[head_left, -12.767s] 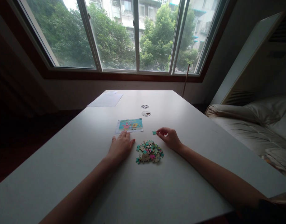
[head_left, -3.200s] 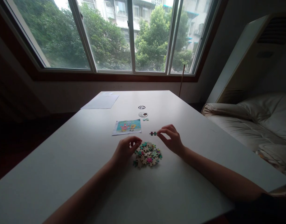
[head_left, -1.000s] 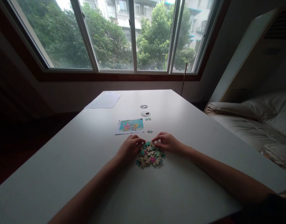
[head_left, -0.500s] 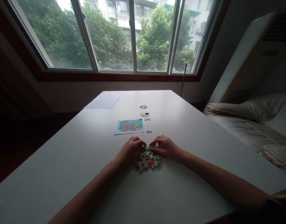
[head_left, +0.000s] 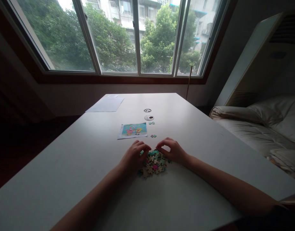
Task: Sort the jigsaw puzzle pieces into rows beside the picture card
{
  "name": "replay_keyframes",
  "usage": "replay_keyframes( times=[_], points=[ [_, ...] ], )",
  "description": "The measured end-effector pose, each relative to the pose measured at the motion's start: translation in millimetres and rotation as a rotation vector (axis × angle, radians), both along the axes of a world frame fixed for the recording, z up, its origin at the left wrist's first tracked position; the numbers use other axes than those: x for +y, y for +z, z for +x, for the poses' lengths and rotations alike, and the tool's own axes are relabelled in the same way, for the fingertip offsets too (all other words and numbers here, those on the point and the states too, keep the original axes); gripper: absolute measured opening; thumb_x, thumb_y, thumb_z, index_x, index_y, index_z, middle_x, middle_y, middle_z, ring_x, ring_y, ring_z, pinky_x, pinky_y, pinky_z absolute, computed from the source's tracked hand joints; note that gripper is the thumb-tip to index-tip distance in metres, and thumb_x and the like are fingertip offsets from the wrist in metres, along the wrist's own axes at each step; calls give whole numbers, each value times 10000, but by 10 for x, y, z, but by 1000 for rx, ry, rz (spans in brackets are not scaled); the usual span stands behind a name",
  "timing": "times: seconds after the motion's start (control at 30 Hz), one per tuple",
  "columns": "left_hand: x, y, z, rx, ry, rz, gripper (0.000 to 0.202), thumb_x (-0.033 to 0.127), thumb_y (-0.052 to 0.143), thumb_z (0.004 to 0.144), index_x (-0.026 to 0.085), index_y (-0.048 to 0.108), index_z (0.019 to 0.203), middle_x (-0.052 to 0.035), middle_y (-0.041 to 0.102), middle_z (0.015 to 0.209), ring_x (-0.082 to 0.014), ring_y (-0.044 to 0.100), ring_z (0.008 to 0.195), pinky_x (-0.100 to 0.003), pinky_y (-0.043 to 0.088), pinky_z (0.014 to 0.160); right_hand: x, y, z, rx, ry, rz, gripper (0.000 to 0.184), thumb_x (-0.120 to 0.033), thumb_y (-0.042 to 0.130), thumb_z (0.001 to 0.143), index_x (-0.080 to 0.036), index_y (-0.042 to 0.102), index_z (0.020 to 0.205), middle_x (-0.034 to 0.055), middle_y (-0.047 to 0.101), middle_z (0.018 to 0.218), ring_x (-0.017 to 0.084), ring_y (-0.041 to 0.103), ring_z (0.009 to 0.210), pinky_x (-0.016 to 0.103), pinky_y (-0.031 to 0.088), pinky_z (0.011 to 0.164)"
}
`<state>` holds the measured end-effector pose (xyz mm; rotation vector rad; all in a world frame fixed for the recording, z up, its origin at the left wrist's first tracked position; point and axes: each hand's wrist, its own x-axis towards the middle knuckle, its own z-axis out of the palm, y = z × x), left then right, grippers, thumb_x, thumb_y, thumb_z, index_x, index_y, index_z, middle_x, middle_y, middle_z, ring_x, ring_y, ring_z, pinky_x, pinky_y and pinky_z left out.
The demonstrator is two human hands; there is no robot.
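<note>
A heap of small jigsaw puzzle pieces (head_left: 153, 165) lies on the white table, some showing plain tan backs, others teal, green or pink. At its far left side is my left hand (head_left: 136, 154), fingers curled and tips drawn together; whatever they pinch is hidden. My right hand (head_left: 172, 150) is at the far right side, thumb and index finger closed in a ring on a tiny puzzle piece. The fingertips of both hands nearly meet over the heap's far edge. Just beyond them lie a few joined pieces (head_left: 153, 136), with another small cluster (head_left: 151, 123) farther away.
A printed cartoon picture (head_left: 134, 130) lies flat beyond my left hand. Two round flat items (head_left: 148, 118) sit farther back on the table (head_left: 198, 192). White paper sheets (head_left: 105, 104) rest at the far left corner. A pale sofa (head_left: 253, 125) stands to the right.
My right hand's fingers have drawn up from the heap into a thumb-and-index pinch. My left hand has shifted only slightly, staying at the heap's edge.
</note>
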<state>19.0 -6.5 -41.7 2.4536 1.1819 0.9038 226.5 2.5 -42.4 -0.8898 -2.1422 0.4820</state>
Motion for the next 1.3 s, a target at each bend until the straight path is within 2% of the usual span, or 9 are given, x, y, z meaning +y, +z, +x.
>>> replay_keyframes(
  times=[0.17,0.3,0.7,0.83,0.97,1.13,1.3],
  points=[
    [-51,14,74,-54,25,12,125,225,514,790,192,636,791,-29,598,700,-167,500,739,-273,409,666,-26,9,12,-89,-35,192,108,-279,551,795,-220,633,835,26,663,775,154,544,784,308,378,766],
    [-80,32,102,-55,39,18,137,250,517,793,184,621,734,-25,590,673,-162,500,716,-267,399,652,-53,31,10,-141,-57,309,119,-272,525,815,-222,628,848,18,666,782,150,532,782,308,350,764],
    [-139,137,151,-95,72,36,164,275,532,772,172,575,652,-7,532,606,-139,472,630,-250,385,588,-68,6,19,-205,-23,445,119,-237,516,811,-239,619,869,10,662,769,156,520,786,324,319,785],
    [-135,140,155,-145,70,-25,171,277,536,771,167,591,653,-7,547,607,-130,489,614,-241,392,584,-78,26,41,-210,-28,500,136,-242,515,810,-247,623,892,3,662,794,155,517,787,331,318,782],
    [-113,106,137,-173,79,-63,176,301,542,776,169,616,686,-3,547,605,-120,480,596,-232,386,575,-69,27,48,-213,-31,483,136,-261,515,813,-254,634,879,3,659,801,154,519,794,331,319,782],
    [-100,79,115,-195,88,-30,153,294,548,775,173,621,713,1,536,602,-119,473,599,-227,381,572,-52,35,52,-126,-45,404,146,-320,564,785,-240,619,895,4,659,801,150,525,782,326,322,790],
    [-94,59,113,-245,116,-41,129,277,565,753,167,622,714,5,554,600,-111,475,582,-219,382,564,-47,44,61,-111,-88,327,135,-289,520,815,-217,613,882,15,660,779,144,537,746,325,322,785]
  ],
)
